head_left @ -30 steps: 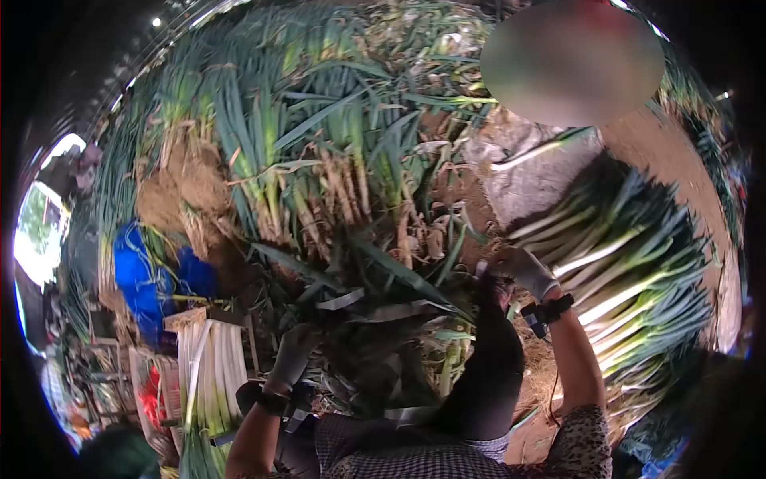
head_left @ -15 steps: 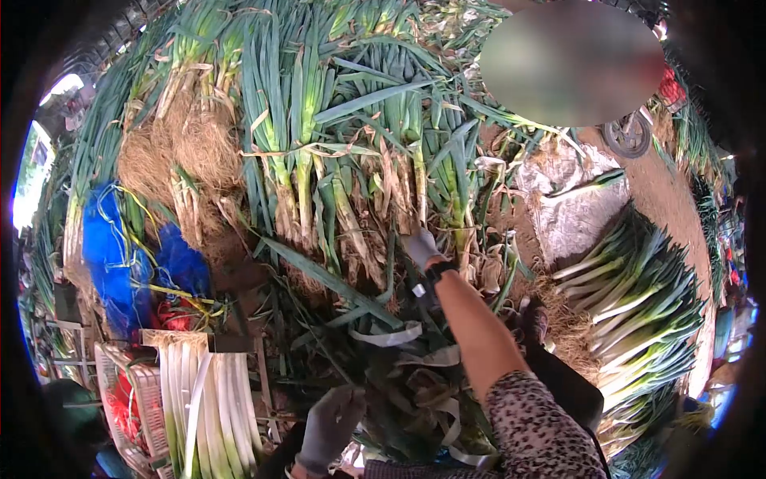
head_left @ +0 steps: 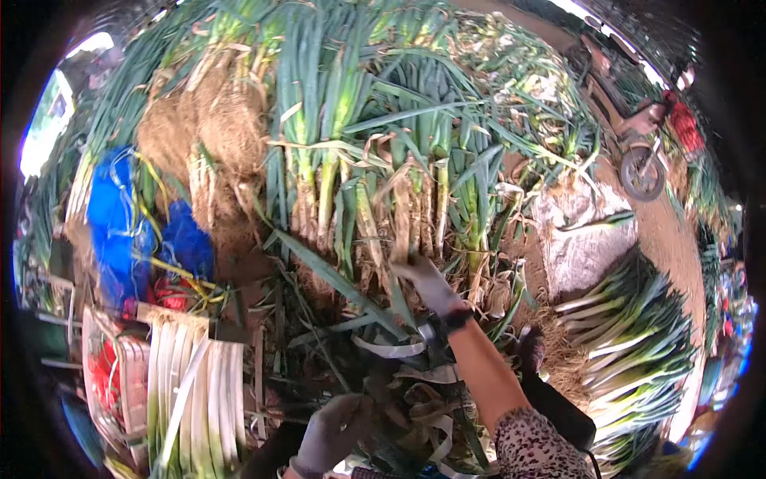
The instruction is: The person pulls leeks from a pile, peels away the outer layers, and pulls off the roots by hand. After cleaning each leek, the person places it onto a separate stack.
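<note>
A brown-sheathed leek [head_left: 402, 217] stood at the near edge of the leek heap [head_left: 319, 112], its root end toward the person. The right hand [head_left: 428, 285], in a pale glove, was at the foot of this leek with its fingers bent; whether they pinched the stem could not be told. A hold low on the firm stem, thumb opposed, seemed the sounder choice, since the dry sheath could tear; drawing the stem out straight would likely spare its neighbours. A long loose leaf [head_left: 339, 279] slanted just left of that hand, a possible snag. The left hand [head_left: 331, 433], also gloved, hung nearer the body, half curled; whether it held anything could not be told. Pale strips [head_left: 391, 349] lay between the hands. White-stemmed leeks [head_left: 209, 391] lay beside the crate [head_left: 137, 359], at its right edge, with blue plastic [head_left: 120, 231] beyond its far edge. Rightward, fanned leeks [head_left: 630, 351] lay below the white sack's [head_left: 578, 259] near edge; a motorbike [head_left: 638, 132] stood past its far right corner.
</note>
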### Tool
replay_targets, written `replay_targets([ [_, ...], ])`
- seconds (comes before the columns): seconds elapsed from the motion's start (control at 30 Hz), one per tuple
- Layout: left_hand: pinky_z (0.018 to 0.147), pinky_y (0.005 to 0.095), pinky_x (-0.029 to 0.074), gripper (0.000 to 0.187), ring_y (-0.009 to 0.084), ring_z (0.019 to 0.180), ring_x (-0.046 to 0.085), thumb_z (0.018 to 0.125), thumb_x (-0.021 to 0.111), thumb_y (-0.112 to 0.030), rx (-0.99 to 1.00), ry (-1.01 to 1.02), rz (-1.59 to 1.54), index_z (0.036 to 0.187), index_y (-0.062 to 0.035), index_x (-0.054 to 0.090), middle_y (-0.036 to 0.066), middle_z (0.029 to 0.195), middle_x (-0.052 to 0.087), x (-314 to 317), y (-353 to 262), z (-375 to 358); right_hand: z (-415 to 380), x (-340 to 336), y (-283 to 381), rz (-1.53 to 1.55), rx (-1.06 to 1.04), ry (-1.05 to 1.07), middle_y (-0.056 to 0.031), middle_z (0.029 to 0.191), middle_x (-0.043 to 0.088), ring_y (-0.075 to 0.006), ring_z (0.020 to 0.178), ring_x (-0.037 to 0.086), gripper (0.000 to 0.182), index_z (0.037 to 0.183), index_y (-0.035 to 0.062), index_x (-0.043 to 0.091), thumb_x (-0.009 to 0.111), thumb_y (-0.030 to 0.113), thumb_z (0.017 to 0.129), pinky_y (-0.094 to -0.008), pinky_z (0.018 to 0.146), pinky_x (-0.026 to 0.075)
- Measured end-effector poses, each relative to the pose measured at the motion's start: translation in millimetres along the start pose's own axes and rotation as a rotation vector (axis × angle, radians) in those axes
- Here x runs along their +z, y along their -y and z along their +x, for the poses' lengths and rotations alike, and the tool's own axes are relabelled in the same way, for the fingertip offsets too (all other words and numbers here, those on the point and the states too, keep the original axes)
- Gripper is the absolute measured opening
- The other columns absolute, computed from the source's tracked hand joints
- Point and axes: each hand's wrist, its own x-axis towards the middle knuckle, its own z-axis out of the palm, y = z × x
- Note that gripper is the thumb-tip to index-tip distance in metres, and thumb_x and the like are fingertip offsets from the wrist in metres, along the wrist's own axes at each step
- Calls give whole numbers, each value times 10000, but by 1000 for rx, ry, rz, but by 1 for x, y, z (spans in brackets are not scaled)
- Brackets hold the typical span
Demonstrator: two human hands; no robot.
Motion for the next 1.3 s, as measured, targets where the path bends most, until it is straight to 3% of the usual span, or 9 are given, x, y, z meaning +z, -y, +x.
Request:
replay_targets([
  [0.1, 766, 270, 490, 235, 105, 868, 571, 871, 644, -28, 148, -53, 75, 1094, 32, 597, 69, 967, 640, -4, 39, 2, -111, 50, 26, 445, 35, 63, -82, 1055, 657, -202, 960, 605, 420, 1188, 0, 607, 593, 324, 920, -346, 913, 461],
  [0.2, 723, 264, 484, 247, 102, 820, 562, 862, 631, -5, 264, -49, 208, 1103, 35, 589, 45, 926, 634, -4, 35, -1, -143, 65, -127, 251, 43, -58, -42, 941, 637, -166, 843, 592, 313, 1155, -11, 567, 557, 229, 954, -319, 793, 476],
  [0.43, 690, 316, 492, 167, 221, 754, 618, 854, 621, -84, 458, -111, 322, 980, 25, 614, 142, 832, 633, -5, 41, -9, -250, 82, -36, 775, 455, -10, -63, 950, 621, -174, 809, 587, 359, 1184, -13, 540, 556, 270, 964, -311, 723, 489],
  [0.67, 723, 280, 493, 229, 161, 804, 616, 945, 591, -196, 371, -143, 99, 1009, 21, 631, 62, 817, 663, -13, 62, 26, -384, 112, 110, 189, 215, 19, -88, 1053, 640, -136, 919, 601, 361, 1211, -18, 571, 544, 252, 974, -285, 790, 499],
  [0.8, 793, 328, 527, 419, 207, 894, 653, 964, 548, -379, 132, 43, -785, 1131, 2, 597, 92, 977, 676, -7, 28, 19, -443, 92, 95, -219, 181, 92, -90, 994, 653, -145, 876, 623, 383, 1203, -26, 563, 555, 272, 963, -283, 762, 509],
  [0.9, 794, 389, 535, 347, 225, 888, 633, 976, 543, -311, 281, 26, -1119, 1149, -12, 558, 97, 1000, 640, -10, 17, 13, -445, 80, 70, -287, 392, 174, -64, 1006, 641, -156, 848, 604, 398, 1187, -23, 574, 589, 290, 941, -298, 750, 491],
  [1.07, 759, 315, 524, 291, 175, 831, 624, 966, 573, -237, 413, -132, -1046, 1127, 5, 564, 60, 958, 643, -24, 34, 17, -336, 69, 6, -399, -6, 108, -39, 1172, 609, -123, 1084, 552, 414, 1289, -13, 535, 579, 232, 958, -289, 944, 430],
  [1.13, 773, 304, 510, 310, 154, 838, 611, 970, 570, -243, 409, -176, -929, 1147, 11, 562, 52, 973, 643, -28, 31, 10, -294, 127, 80, -24, 2, 78, -58, 1118, 614, -200, 1054, 570, 400, 1274, -3, 535, 618, 150, 913, -303, 946, 445],
  [1.3, 782, 301, 508, 332, 157, 854, 617, 978, 545, -236, 547, -241, -836, 1193, 16, 556, 65, 977, 645, -54, 12, -12, -230, 183, 112, 26, 11, 19, -59, 974, 635, -171, 889, 612, 253, 1098, 55, 641, 541, 87, 868, -300, 734, 497],
])
